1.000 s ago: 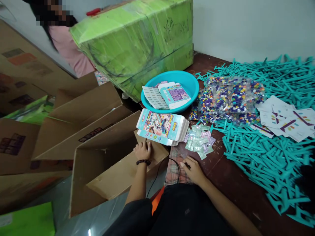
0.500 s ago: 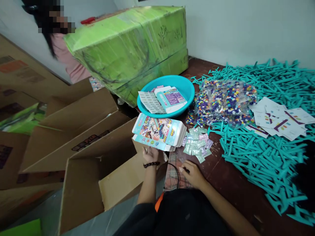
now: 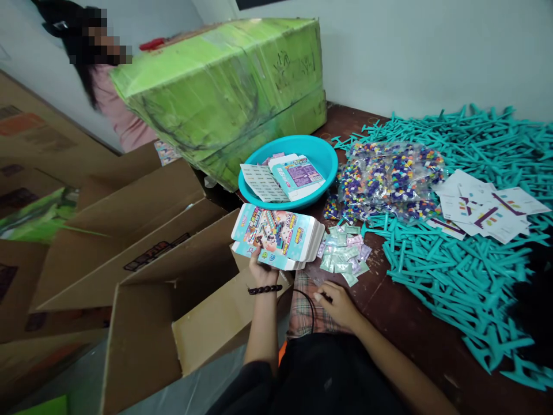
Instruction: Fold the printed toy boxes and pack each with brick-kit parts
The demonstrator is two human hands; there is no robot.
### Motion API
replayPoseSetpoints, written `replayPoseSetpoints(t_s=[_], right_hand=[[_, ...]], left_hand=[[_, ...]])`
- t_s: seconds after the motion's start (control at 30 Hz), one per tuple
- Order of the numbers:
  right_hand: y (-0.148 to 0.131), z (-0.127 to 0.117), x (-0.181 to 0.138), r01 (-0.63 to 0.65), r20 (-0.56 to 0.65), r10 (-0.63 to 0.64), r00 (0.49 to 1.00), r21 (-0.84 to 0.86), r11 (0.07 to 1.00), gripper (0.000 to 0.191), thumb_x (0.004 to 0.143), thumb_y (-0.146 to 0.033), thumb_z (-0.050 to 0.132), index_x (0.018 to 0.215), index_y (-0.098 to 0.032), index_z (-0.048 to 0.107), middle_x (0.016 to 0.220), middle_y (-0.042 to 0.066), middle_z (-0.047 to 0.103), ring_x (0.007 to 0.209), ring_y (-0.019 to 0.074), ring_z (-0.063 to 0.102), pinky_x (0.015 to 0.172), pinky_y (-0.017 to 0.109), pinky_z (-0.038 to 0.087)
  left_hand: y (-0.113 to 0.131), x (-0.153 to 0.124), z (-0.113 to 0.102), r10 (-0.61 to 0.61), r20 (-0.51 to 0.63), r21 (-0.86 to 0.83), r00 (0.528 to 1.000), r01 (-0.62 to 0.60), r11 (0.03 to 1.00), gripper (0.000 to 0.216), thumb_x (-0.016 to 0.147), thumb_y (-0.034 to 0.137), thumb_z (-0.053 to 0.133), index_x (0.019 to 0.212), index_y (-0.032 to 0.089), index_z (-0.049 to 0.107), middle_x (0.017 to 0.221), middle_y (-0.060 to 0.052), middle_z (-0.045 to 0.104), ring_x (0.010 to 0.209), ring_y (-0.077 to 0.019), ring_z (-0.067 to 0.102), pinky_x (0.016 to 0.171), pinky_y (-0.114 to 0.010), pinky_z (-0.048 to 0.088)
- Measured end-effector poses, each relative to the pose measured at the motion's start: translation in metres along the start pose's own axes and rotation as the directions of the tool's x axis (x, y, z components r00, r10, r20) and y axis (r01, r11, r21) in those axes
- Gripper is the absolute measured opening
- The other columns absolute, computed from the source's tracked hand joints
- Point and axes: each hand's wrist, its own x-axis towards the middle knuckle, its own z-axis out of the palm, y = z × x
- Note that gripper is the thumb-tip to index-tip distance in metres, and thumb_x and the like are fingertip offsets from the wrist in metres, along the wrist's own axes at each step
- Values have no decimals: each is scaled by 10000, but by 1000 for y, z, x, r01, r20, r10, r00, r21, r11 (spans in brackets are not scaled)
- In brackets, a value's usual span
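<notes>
My left hand [image 3: 262, 268] is under the near edge of a stack of flat printed cartons [image 3: 276, 237] in pale blue, gripping and lifting it above an open cardboard box [image 3: 142, 346]. My right hand [image 3: 337, 304] rests on the dark wooden table [image 3: 415, 340], its fingers bunched around something small and dark that I cannot make out. Just beyond it lies a heap of small foil sachets [image 3: 341, 253]. A plaid cloth [image 3: 305, 305] and a black cable [image 3: 309, 300] lie beside that hand.
A turquoise basin [image 3: 322, 153] holds a printed carton and sheet. Beyond it stand a green-wrapped carton [image 3: 216, 98] and a person in a pink top [image 3: 116, 118]. A bag of coloured pieces [image 3: 391, 184], printed sheets [image 3: 488, 207] and teal plastic pieces [image 3: 458, 276] cover the table's right.
My left hand has moved from flat on the box flap to under the carton stack, which has risen off the flap. My right hand has barely moved.
</notes>
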Motion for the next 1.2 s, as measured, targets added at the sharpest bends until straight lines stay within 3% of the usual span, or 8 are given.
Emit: replayPoseSetpoints(t_s=[0.17, 0.33, 0.47, 0.6, 0.7, 0.87, 1.07, 1.2], right_hand=[[2, 1, -1, 2, -21, -2, 1000, 14, 1000, 163, 955, -204, 549, 795, -197, 578, 773, -4, 571, 735, 150, 548, 696, 258, 419], [4, 1, -1, 2, 0, -2, 1000, 14, 1000, 180, 973, -228, 541, 799, -199, 577, 783, 1, 568, 752, 155, 554, 706, 263, 415], [4, 0, -2, -9, 23, 9, 1000, 2, 1000, 215, 998, -262, 522, 796, -202, 563, 788, 5, 561, 762, 160, 560, 714, 268, 415], [3, 0, -3, -23, 35, 24, 999, -15, 1000, 233, 1011, -273, 510, 796, -203, 568, 794, 9, 565, 760, 161, 557, 715, 270, 409], [3, 1, -4, -39, 34, 40, 999, -27, 999, 245, 1014, -280, 514, 788, -202, 568, 777, 6, 556, 733, 157, 539, 690, 268, 392], [1, 0, -5, -56, 34, 58, 998, -43, 997, 247, 1018, -280, 515, 788, -201, 559, 776, 5, 555, 734, 156, 536, 689, 269, 390], [1, 0, -4, -44, 33, 45, 998, -33, 998, 258, 1014, -282, 515, 770, -205, 545, 760, -2, 538, 718, 153, 517, 676, 272, 379], [2, 1, -4, -33, 36, 34, 999, -20, 999, 247, 1007, -275, 514, 772, -205, 540, 773, 2, 541, 735, 159, 529, 688, 276, 393]], left_hand=[[-1, -22, -13, 55, 46, -73, 997, -51, 996, 585, 850, 423, 615, 1413, 263, 596, 1489, -66, 607, 1463, -325, 465, 1178, -526, 431], [20, -30, -53, 87, -5, -114, 996, -87, 990, 538, 835, 573, 572, 1277, 288, 688, 1404, -29, 675, 1445, -322, 485, 1166, -492, 446], [50, -18, -95, 118, -89, -106, 989, -127, 986, 408, 849, 533, 589, 1166, 313, 723, 1293, 31, 735, 1417, -241, 523, 1119, -346, 497], [67, 9, -120, 78, -86, -55, 993, -83, 995, 436, 751, 410, 704, 1160, 258, 704, 1243, -20, 756, 1344, -263, 594, 1114, -369, 506], [58, 33, -124, -74, -54, 9, 996, 75, 997, 468, 718, 314, 718, 1171, 199, 701, 1170, -84, 775, 1226, -336, 675, 1074, -483, 543], [27, 59, -124, -346, -90, 136, 934, 355, 925, 480, 714, 219, 702, 1180, 106, 700, 969, -144, 793, 967, -381, 763, 922, -566, 615], [26, 63, -123, -368, -157, 344, 916, 400, 849, 436, 814, 305, 703, 1207, 117, 693, 998, -144, 785, 885, -326, 772, 853, -495, 637], [34, 61, -115, -242, -258, 617, 935, 352, 704, 370, 938, 404, 669, 1194, 137, 680, 1102, -126, 750, 980, -267, 739, 920, -478, 596]])
